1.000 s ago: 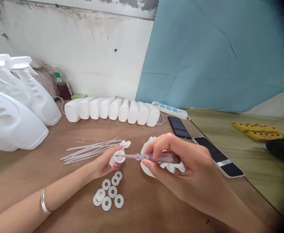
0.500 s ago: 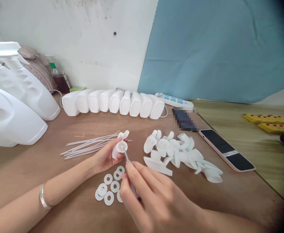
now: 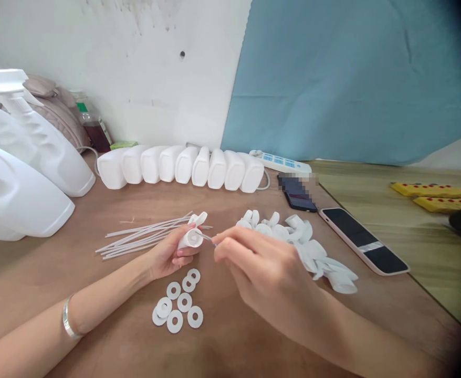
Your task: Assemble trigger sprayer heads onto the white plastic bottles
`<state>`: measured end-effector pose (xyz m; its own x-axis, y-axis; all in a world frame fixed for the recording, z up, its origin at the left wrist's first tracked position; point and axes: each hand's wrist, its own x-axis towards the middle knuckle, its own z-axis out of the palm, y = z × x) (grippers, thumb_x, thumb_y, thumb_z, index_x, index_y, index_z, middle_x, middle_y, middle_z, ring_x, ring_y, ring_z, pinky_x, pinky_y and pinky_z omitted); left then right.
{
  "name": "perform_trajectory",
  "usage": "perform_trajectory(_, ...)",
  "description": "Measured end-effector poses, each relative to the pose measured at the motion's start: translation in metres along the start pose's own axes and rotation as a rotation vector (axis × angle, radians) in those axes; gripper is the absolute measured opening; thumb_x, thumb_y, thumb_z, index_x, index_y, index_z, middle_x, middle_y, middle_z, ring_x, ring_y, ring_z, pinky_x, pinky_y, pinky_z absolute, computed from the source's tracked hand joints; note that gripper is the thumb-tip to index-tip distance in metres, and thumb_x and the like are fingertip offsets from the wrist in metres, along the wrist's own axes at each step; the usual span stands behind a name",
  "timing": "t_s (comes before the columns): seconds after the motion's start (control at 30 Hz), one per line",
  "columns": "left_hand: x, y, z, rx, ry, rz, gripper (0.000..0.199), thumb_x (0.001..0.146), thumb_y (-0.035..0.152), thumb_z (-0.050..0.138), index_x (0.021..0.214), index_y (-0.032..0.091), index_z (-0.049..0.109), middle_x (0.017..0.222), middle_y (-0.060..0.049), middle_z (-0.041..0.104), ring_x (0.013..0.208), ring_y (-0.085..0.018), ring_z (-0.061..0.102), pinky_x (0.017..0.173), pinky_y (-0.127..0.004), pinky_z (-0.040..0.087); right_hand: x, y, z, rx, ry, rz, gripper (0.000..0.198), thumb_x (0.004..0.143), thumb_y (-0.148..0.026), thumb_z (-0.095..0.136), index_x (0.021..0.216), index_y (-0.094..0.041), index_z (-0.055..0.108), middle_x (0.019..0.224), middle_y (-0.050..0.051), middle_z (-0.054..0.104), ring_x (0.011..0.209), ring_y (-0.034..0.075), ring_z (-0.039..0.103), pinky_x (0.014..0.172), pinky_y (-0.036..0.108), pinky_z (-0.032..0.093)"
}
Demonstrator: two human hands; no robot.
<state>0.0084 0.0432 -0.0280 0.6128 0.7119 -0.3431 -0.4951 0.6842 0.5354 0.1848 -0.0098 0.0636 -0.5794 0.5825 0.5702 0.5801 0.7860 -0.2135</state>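
— One spray-head cap [image 3: 191,239] sits in your left hand [image 3: 171,257], just above the brown tabletop [image 3: 234,336], with its round open end turned toward your right hand. Your left fingers are curled around it and pinch it firmly.

— And my right hand?

— Your right hand [image 3: 262,268] is closed on a thin tool [image 3: 206,239]. Only its slim tip shows past your fingertips, and that tip touches the cap's opening. The rest of the tool is hidden inside your fist, so you cannot see what kind it is.

— What lies closest to them?

— Seven or so flat white washers [image 3: 179,307] lie in a loose cluster on the tabletop just below your left hand, some overlapping. Behind that hand, a bundle of thin clear tubes [image 3: 144,239] fans out to the left. Behind your right hand, partly covered by it, a heap of white spray heads [image 3: 313,254] is piled up.

— Farther out?

— Your left wrist wears a silver bangle [image 3: 68,320]. A row of white bottles [image 3: 183,167] lies on its side along the wall, with a power strip [image 3: 280,163] at its right end. Two phones [image 3: 362,247] lie face up near the table's right edge. Large white spray bottles [image 3: 21,173] rest at the far left, and yellow blocks [image 3: 435,191] sit on the neighbouring surface to the right.
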Motion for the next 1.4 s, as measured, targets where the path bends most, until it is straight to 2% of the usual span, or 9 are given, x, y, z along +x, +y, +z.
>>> perform_trajectory(0.2, -0.002, 0.002, 0.001, 0.016, 0.008, -0.009, 0.021, 0.085, 0.028, 0.045, 0.077, 0.011, 0.054, 0.051, 0.006, 0.039, 0.032, 0.001, 0.022, 0.026, -0.006, 0.015, 0.004, 0.016, -0.003, 0.321, -0.05, 0.348, 0.022, 0.077, 0.001, 0.046, 0.069, -0.019, 0.052, 0.074, -0.003, 0.059, 0.068, 0.01, 0.057, 0.058, 0.018, 0.042)
perform_trajectory(0.4, -0.004, 0.004, -0.002, 0.027, 0.028, -0.02, 0.015, 0.082, 0.026, 0.047, 0.08, 0.012, 0.053, 0.058, 0.003, 0.049, 0.03, 0.002, 0.02, 0.025, -0.008, 0.011, 0.007, 0.025, -0.007, 0.494, -0.05, 0.488, 0.019, 0.078, -0.003, 0.048, 0.069, -0.019, 0.051, 0.076, -0.002, 0.062, 0.071, 0.011, 0.059, 0.057, 0.019, 0.044)
perform_trajectory(0.53, -0.005, 0.005, -0.002, 0.043, 0.033, -0.044, 0.013, 0.081, 0.024, 0.048, 0.082, 0.012, 0.053, 0.057, 0.004, 0.049, 0.029, 0.002, 0.019, 0.025, -0.008, 0.01, 0.006, 0.026, -0.009, 0.489, -0.065, 0.429, 0.022, 0.077, 0.001, 0.046, 0.069, -0.019, 0.051, 0.076, -0.002, 0.061, 0.075, 0.011, 0.059, 0.061, 0.019, 0.046)
perform_trajectory(0.8, -0.002, 0.003, -0.003, 0.098, 0.052, 0.004, 0.021, 0.076, 0.033, 0.055, 0.085, 0.015, 0.051, 0.05, 0.008, 0.043, 0.031, 0.001, 0.014, 0.025, -0.007, 0.009, -0.002, 0.007, 0.003, 0.2, -0.018, -0.037, 0.029, 0.076, 0.007, 0.036, 0.068, -0.015, 0.052, 0.085, 0.006, 0.061, 0.073, 0.012, 0.059, 0.061, 0.021, 0.047)
perform_trajectory(0.97, -0.006, 0.001, 0.0, 0.196, 0.017, -0.075, 0.022, 0.072, 0.031, 0.061, 0.083, 0.015, 0.051, 0.046, 0.009, 0.039, 0.031, 0.002, 0.014, 0.026, -0.007, 0.009, 0.005, 0.02, -0.004, 0.488, -0.109, 0.302, 0.022, 0.077, 0.003, 0.044, 0.07, -0.017, 0.051, 0.075, 0.0, 0.061, 0.074, 0.011, 0.061, 0.061, 0.019, 0.049)
perform_trajectory(1.03, -0.006, 0.001, 0.002, 0.219, 0.016, -0.094, 0.022, 0.071, 0.03, 0.062, 0.083, 0.014, 0.051, 0.046, 0.009, 0.039, 0.031, 0.002, 0.014, 0.026, -0.007, 0.008, 0.007, 0.024, -0.007, 0.551, -0.156, 0.354, 0.02, 0.078, 0.001, 0.045, 0.072, -0.018, 0.051, 0.075, 0.0, 0.062, 0.074, 0.011, 0.062, 0.063, 0.019, 0.051)
perform_trajectory(1.1, -0.006, 0.001, 0.004, 0.214, 0.026, -0.076, 0.023, 0.073, 0.033, 0.06, 0.083, 0.015, 0.051, 0.045, 0.009, 0.037, 0.031, 0.002, 0.012, 0.025, -0.007, 0.008, 0.007, 0.023, -0.01, 0.467, -0.112, 0.269, 0.021, 0.079, 0.0, 0.044, 0.071, -0.017, 0.052, 0.077, 0.001, 0.062, 0.075, 0.011, 0.062, 0.063, 0.02, 0.051)
perform_trajectory(1.23, -0.004, 0.0, 0.003, 0.135, 0.031, -0.024, 0.022, 0.076, 0.035, 0.057, 0.086, 0.015, 0.052, 0.043, 0.01, 0.033, 0.031, 0.0, 0.01, 0.025, -0.007, 0.009, 0.001, 0.007, -0.009, 0.13, -0.039, -0.096, 0.029, 0.079, 0.004, 0.036, 0.065, -0.014, 0.055, 0.079, 0.007, 0.063, 0.074, 0.014, 0.062, 0.061, 0.022, 0.052)
perform_trajectory(1.4, -0.002, -0.001, 0.001, 0.024, 0.032, 0.006, 0.021, 0.079, 0.032, 0.055, 0.087, 0.013, 0.056, 0.056, 0.004, 0.047, 0.031, 0.003, 0.017, 0.026, -0.008, 0.01, -0.009, -0.012, 0.011, -0.219, -0.002, -0.394, 0.03, 0.076, 0.0, 0.038, 0.061, -0.014, 0.06, 0.074, 0.011, 0.066, 0.071, 0.02, 0.063, 0.075, 0.033, 0.054)
